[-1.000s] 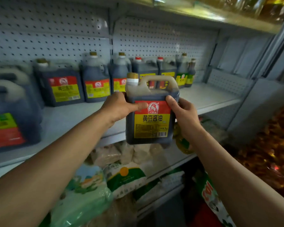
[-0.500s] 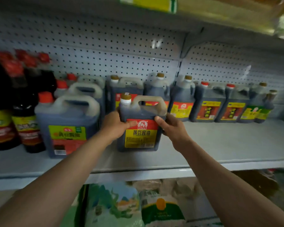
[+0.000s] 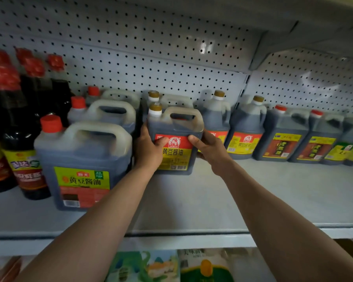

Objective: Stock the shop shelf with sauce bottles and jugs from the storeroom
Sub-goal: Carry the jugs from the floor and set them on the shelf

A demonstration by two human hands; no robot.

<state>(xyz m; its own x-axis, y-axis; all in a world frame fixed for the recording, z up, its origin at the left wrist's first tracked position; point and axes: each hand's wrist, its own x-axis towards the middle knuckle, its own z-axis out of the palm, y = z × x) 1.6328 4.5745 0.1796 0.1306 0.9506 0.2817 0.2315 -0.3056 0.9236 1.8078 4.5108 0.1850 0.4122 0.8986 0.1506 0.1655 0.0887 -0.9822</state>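
Shop shelf (image 3: 253, 200), pale grey, pegboard back panel (image 3: 151, 58) behind it. One landmark: the soy sauce jug (image 3: 174, 139) with gold cap, moulded loop handle, and red-and-yellow label reading 黄豆酱油.

The jug stands upright on the shelf, well back from the front lip, base appearing to rest on the shelf surface.

Left hand (image 3: 149, 151) grips the jug's left side; thumb lies across the label's upper left, other fingers wrap out of sight round the side. Right hand (image 3: 210, 150) grips the jug's right side, thumb on the label's upper right corner, remaining fingers hidden behind the body. Both forearms reach in from the lower edge of view.

Directly behind the jug: a second gold-capped jug (image 3: 167, 100), mostly hidden, only cap and handle showing.

To the jug's left, just beside it: a larger red-capped jug (image 3: 84, 165) with green-and-red label, nearer the shelf front. Two more red-capped jugs stand in file behind that one. Further left of the jug: tall dark bottles (image 3: 25, 143) with red caps, blurred.

To the jug's right, along the back panel: two rounder gold-capped jugs (image 3: 247, 131) with matching red-yellow labels, the nearer partly covered by the right hand. Beyond them, two squarer red-capped jugs (image 3: 283, 137) with brown-and-yellow labels, then a green-labelled one at the frame edge.

Below the shelf, under the jug: printed bags (image 3: 171, 265), green and white; contents unreadable.
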